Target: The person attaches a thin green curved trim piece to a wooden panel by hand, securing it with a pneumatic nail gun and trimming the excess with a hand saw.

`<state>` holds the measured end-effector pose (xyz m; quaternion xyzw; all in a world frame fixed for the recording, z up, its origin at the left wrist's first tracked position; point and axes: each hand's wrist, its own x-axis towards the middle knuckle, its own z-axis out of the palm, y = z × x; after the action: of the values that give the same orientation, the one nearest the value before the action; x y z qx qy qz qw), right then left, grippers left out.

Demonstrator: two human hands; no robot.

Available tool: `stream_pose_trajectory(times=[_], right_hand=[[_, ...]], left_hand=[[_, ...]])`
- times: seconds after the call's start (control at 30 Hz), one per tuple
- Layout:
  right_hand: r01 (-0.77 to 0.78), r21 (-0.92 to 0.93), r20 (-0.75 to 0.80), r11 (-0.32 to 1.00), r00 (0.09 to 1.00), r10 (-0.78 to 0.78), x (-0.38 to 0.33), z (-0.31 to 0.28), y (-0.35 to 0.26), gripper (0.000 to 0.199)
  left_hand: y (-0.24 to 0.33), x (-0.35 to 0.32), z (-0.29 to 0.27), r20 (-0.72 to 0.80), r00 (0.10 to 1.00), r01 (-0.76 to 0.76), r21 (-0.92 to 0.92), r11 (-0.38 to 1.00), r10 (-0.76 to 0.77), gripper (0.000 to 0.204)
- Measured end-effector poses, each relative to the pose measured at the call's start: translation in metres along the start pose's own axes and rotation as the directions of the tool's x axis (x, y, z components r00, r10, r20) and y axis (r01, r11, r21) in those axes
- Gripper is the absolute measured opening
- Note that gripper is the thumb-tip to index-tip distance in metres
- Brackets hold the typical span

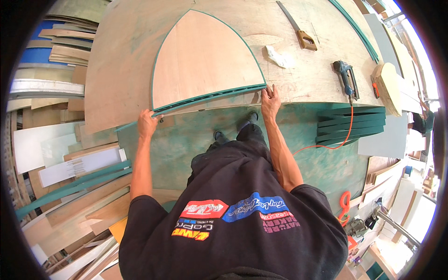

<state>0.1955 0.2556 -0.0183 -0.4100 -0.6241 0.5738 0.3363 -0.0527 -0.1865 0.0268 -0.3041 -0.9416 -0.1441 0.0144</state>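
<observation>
A pointed, arch-shaped plywood panel [205,60] with dark green edging lies on the workbench [112,60], its tip facing away from me. Along its near side runs a green edge strip [210,94] with a row of dark spots. My left hand [147,123] is closed at the panel's near left corner, fingers curled over the green edge. At the near right corner, my right hand [270,101] grips the edge between thumb and fingers. Some fingertips are hidden behind the corners.
A handsaw [305,40], crumpled white paper [280,57], green strips [357,30] and an air nailer [345,78] with an orange hose [351,126] lie to the right. Stacked green pieces [350,126] stand below the bench edge. Offcut boards [70,46] crowd the left. Another person [423,119] is far right.
</observation>
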Motion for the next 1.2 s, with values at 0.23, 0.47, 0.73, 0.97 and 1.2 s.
stream_pose_trajectory(times=[0.23,0.47,0.73,0.97,1.2], right_hand=[[-0.011,-0.013,0.001,1.0,1.0,0.011,0.001,0.004,-0.003,0.058],[-0.024,-0.056,0.024,0.998,0.999,0.025,0.006,-0.001,-0.001,0.056],[0.044,-0.208,0.059,0.977,0.998,-0.032,0.011,-0.006,-0.002,0.057],[0.031,-0.224,0.07,0.974,0.997,-0.015,0.011,-0.011,-0.01,0.058],[0.051,-0.178,0.061,0.983,0.997,-0.041,0.015,-0.009,-0.002,0.059]], left_hand=[[0.02,-0.011,0.01,-0.258,0.956,0.215,0.286,0.934,-0.142,0.061],[0.014,-0.006,0.015,-0.191,0.966,0.213,0.203,0.956,-0.174,0.067],[0.008,-0.002,0.015,-0.234,0.967,0.14,0.158,0.977,-0.101,0.067],[0.024,-0.006,0.01,-0.262,0.961,0.131,0.14,0.981,-0.091,0.068],[0.216,0.014,0.042,-0.233,0.9,-0.391,-0.061,0.918,0.368,0.057]])
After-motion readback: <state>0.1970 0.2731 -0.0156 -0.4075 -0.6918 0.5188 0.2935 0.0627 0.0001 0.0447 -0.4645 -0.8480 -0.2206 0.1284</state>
